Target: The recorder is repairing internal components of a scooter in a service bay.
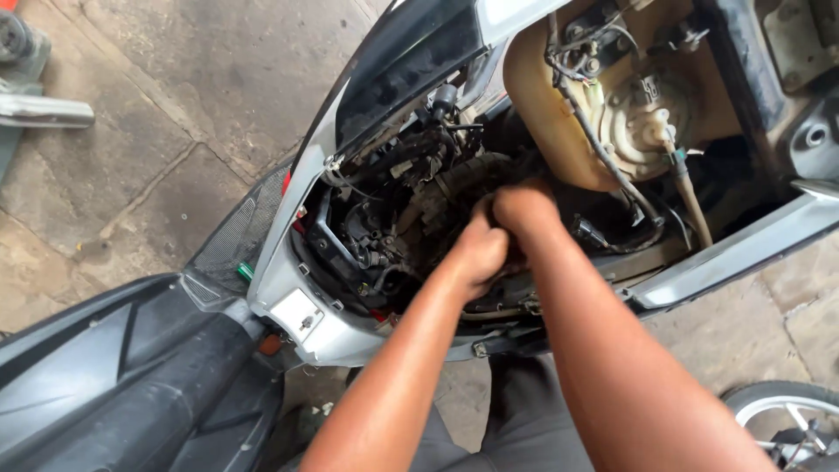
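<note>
A scooter stands with its seat off and its engine bay (384, 218) laid bare, full of black hoses, wires and connectors. Both my hands reach down into the middle of the bay. My left hand (479, 247) is curled into a fist next to a ribbed black hose (463, 179). My right hand (523, 208) is closed too and pressed against the left one. Their fingers are buried among the parts, so what they grip is hidden. A cream fuel tank (542, 105) with a round pump cap (647, 118) lies just behind my right hand.
The silver body panel (297, 297) rims the bay in front and another silver panel (743, 253) runs along the right. The black footboard (131, 376) lies at lower left. A wheel (786, 411) shows at bottom right. A tool stand (35, 105) sits on the concrete floor.
</note>
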